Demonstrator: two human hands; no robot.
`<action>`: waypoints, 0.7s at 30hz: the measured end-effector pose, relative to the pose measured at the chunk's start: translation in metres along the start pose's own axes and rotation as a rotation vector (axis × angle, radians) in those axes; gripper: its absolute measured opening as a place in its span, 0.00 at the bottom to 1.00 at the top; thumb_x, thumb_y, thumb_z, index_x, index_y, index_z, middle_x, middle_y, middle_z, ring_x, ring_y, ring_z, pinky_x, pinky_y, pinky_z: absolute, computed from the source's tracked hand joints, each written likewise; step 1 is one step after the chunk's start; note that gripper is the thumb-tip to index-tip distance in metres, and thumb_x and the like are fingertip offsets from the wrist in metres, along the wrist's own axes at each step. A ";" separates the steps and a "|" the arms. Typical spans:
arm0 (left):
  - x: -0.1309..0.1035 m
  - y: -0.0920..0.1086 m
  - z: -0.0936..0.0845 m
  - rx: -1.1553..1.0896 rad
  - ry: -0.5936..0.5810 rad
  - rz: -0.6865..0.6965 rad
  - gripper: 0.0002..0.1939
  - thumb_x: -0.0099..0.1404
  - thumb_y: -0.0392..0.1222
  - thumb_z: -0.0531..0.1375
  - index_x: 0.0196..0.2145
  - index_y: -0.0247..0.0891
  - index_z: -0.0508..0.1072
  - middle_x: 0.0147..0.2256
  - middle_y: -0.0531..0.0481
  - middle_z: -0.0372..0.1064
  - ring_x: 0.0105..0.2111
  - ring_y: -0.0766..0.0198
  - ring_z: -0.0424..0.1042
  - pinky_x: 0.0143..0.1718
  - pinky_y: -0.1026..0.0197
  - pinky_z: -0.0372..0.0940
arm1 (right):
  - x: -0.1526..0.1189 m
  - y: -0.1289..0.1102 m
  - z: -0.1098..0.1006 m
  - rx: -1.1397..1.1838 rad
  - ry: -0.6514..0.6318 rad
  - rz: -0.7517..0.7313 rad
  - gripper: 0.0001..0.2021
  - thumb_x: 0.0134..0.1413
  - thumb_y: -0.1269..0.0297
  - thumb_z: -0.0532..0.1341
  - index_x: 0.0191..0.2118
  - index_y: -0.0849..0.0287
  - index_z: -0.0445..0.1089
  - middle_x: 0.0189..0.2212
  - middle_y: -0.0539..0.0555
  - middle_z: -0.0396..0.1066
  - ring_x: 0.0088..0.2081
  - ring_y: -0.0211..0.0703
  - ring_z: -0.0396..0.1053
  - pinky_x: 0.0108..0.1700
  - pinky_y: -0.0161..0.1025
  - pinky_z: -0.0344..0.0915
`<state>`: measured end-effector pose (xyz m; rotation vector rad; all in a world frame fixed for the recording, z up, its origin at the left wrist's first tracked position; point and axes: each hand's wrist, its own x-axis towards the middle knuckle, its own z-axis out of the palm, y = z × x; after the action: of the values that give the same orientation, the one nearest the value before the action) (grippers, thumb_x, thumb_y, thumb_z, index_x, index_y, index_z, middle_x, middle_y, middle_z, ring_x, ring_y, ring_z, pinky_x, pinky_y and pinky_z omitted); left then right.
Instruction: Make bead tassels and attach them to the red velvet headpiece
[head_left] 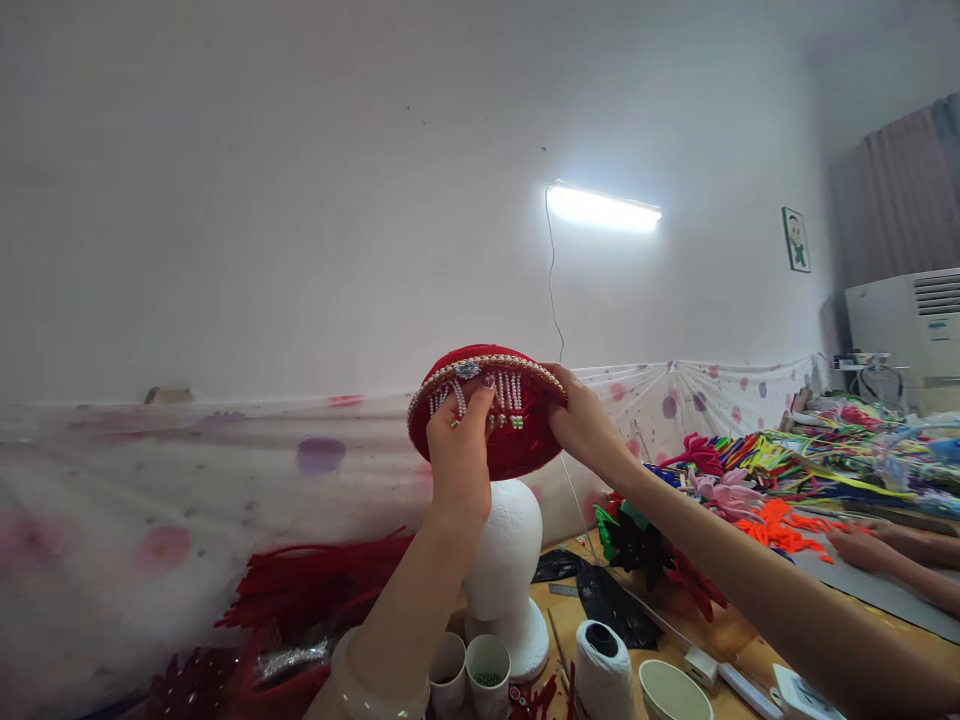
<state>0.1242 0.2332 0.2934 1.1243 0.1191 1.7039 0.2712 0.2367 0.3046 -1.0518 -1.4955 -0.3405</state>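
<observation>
A red round headpiece (525, 440), edged with pearls and hung with short beaded tassels, sits tilted on top of a white foam mannequin head (504, 560). My left hand (459, 455) grips its front, with fingertips on the tassels and the jewelled ornament. My right hand (581, 420) holds its right rim. Both arms reach up from the bottom of the view.
Below stand a spool of white thread (604, 672), small cups (487, 672) and a bowl (673, 692) on a wooden table. Red pipe cleaners (315, 585) lie at left, many coloured ones (780, 470) at right. Another person's hand (862, 545) rests at right.
</observation>
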 end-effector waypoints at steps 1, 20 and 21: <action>0.000 0.001 0.001 -0.004 0.007 -0.005 0.04 0.54 0.41 0.65 0.29 0.39 0.75 0.31 0.53 0.73 0.33 0.65 0.70 0.35 0.63 0.65 | 0.000 0.000 0.000 -0.005 0.003 -0.007 0.28 0.40 0.78 0.52 0.49 0.57 0.73 0.43 0.58 0.80 0.46 0.54 0.74 0.47 0.49 0.71; -0.002 0.002 -0.004 -0.049 0.003 -0.085 0.06 0.48 0.37 0.65 0.25 0.38 0.71 0.30 0.54 0.71 0.34 0.66 0.69 0.39 0.61 0.66 | 0.001 0.009 0.002 -0.088 0.041 -0.024 0.29 0.41 0.78 0.53 0.52 0.59 0.71 0.46 0.61 0.79 0.47 0.57 0.74 0.49 0.53 0.70; -0.001 0.002 -0.004 -0.044 -0.011 -0.084 0.06 0.47 0.36 0.65 0.25 0.38 0.71 0.30 0.55 0.71 0.34 0.65 0.69 0.39 0.61 0.66 | 0.001 0.009 0.002 -0.091 0.040 -0.026 0.29 0.41 0.78 0.53 0.53 0.58 0.71 0.47 0.61 0.78 0.47 0.56 0.74 0.49 0.53 0.70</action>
<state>0.1205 0.2334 0.2919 1.0811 0.1200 1.6188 0.2767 0.2431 0.3022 -1.0918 -1.4699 -0.4493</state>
